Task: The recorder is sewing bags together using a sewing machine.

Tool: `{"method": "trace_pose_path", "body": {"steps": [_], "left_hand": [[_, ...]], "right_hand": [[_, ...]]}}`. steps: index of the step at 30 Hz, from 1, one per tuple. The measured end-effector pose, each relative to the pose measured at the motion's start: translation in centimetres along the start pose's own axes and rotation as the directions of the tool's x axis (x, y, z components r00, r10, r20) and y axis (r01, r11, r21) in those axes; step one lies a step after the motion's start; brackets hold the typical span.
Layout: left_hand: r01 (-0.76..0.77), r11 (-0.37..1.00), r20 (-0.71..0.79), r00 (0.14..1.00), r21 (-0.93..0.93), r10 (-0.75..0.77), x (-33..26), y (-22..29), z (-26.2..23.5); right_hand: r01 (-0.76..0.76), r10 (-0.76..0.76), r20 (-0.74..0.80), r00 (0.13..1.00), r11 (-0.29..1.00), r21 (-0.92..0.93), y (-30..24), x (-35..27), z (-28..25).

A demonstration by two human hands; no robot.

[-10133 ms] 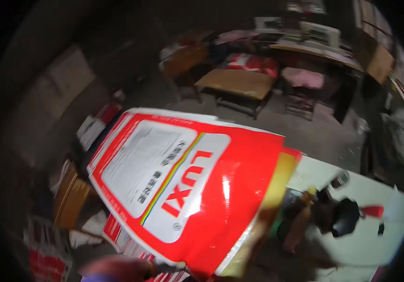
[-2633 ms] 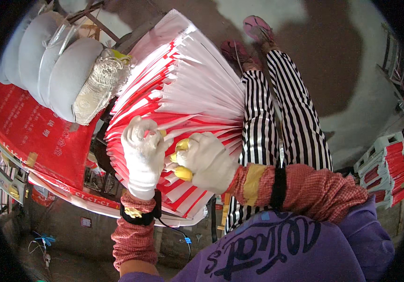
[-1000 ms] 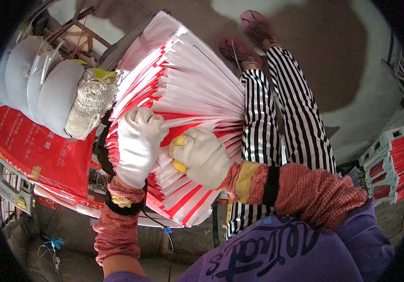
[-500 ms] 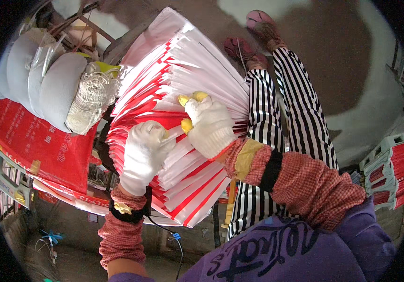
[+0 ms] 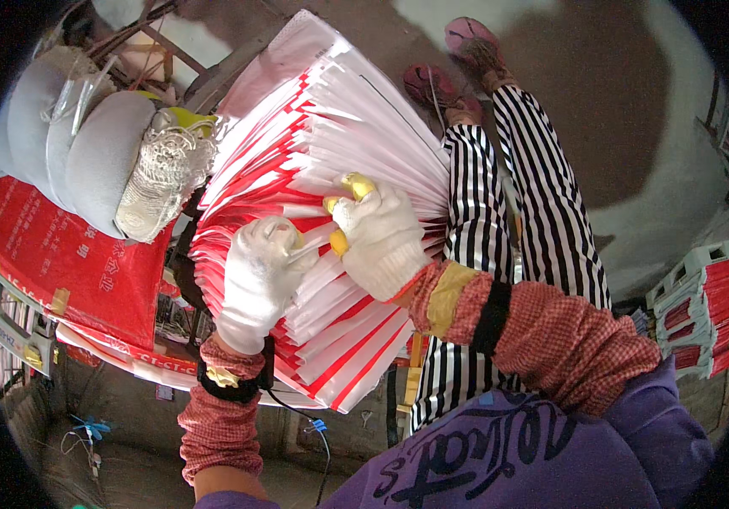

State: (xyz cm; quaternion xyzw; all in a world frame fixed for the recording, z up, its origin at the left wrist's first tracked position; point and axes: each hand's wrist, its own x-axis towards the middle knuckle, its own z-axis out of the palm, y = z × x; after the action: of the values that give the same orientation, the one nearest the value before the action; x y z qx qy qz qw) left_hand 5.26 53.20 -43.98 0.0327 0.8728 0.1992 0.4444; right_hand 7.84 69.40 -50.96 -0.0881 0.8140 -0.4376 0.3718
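A thick fanned pile of red and white sheets (image 5: 356,110), maybe flat bags, lies slanted in front of me. My left hand (image 5: 262,267), in a white knit glove, is curled at the pile's left side, closed on sheet edges; its fingertips are partly hidden. Over the middle of the pile is my right hand (image 5: 381,233), in a white glove with yellow fingertips. Its fingers are bent and apart, with thumb and fingers pointing left, and no sheet shows between them. Checked red sleeve covers with black bands wrap both forearms.
Grey padded rolls (image 5: 101,153) with a frayed white bundle sit left of the pile, above a red printed sheet (image 5: 67,263). A black cable (image 5: 322,424) hangs below my left wrist. My striped legs (image 5: 542,187) stretch along the right; a white crate (image 5: 699,310) of red-and-white stacks stands beyond.
My right hand has shifted slightly right and down, its fingers now more bent. My left hand stays in place on the pile.
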Motion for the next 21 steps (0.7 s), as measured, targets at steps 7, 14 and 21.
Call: {"method": "trace_pose_path", "body": {"steps": [7, 14, 21], "left_hand": [[0.007, 0.993, -0.022, 1.000, -0.116, -0.009, -0.2, 0.7, -0.7], [-0.227, 0.956, -0.138, 0.957, 0.186, 0.254, 3.7, -1.1, -2.3], [-0.200, 0.887, -0.046, 0.970, 0.417, 0.240, 5.2, -1.0, -0.2]], "right_hand": [[0.003, -0.003, 0.210, 0.978, 1.000, 0.003, -0.7, -0.9, -0.7], [0.077, -0.094, 0.220, 0.971, 0.993, 0.085, -0.8, -2.5, -0.8], [0.055, -0.077, 0.174, 0.982, 0.990, 0.128, -0.6, -2.5, -0.9]]}}
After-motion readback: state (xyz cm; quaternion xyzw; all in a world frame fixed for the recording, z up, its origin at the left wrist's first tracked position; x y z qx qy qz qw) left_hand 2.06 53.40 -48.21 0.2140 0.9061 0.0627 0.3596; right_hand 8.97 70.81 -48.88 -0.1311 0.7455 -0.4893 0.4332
